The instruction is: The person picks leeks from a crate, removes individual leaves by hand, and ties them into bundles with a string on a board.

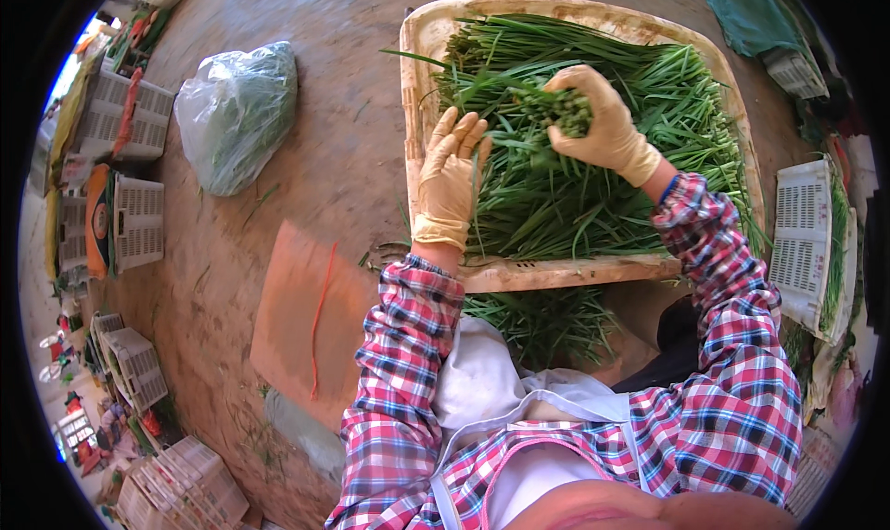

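A shallow, pale tray (593, 272) stained with dirt is heaped with long green garlic chives (547, 219). My right hand (603, 127), in a cream glove, is closed round a bunch of garlic chives (567, 113) above the heap. The cut ends of that bunch point up between thumb and fingers. At the tray's left side is my left hand (451, 173), gloved the same way. Its fingers are stretched out over the rim and the leaf tips, and it holds nothing.
On the dirt floor at left lies a clear plastic bag (236, 117) of greens. A brown board (308, 321) with a red string (322, 321) on it lies nearer. Loose chives (547, 321) lie below the tray. White crates (799, 233) stand at the right, with more crates (139, 210) at left.
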